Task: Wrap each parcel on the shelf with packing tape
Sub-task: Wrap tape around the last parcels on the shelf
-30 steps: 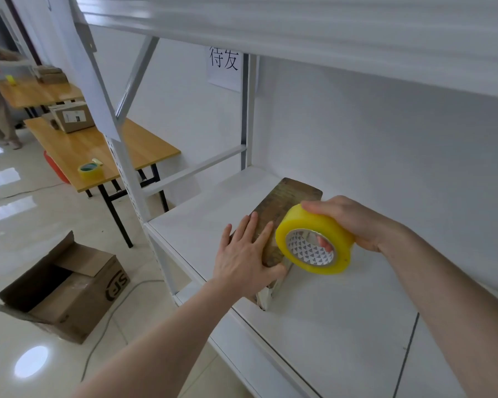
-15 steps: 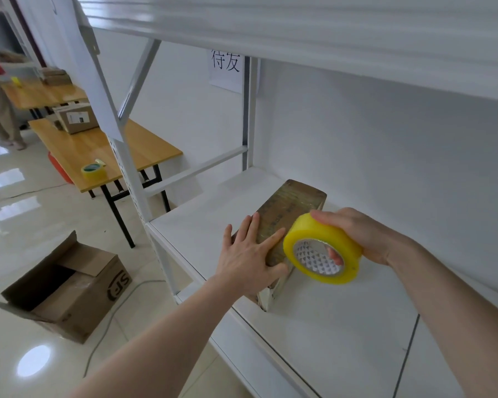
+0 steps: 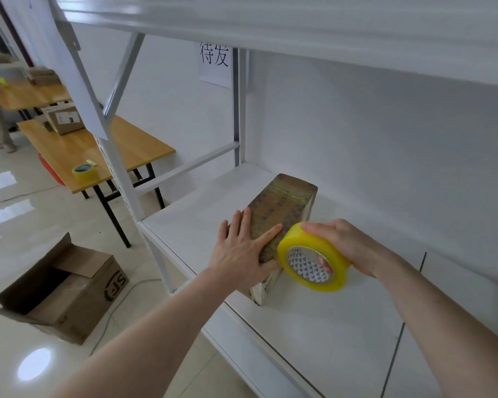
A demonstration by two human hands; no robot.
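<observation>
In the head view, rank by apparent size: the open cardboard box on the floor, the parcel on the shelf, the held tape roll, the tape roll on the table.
1. open cardboard box
2. parcel
3. held tape roll, near the camera
4. table tape roll, farther away, so true size is unsure

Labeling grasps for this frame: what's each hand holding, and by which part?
Right hand grips the yellow roll of packing tape across its outer band, one finger inside the core. Left hand holds nothing; it presses flat on the brown tape-wrapped parcel.

"待发" on the wall sign (image 3: 214,62) — "SF" on the floor carton (image 3: 69,291)
</observation>
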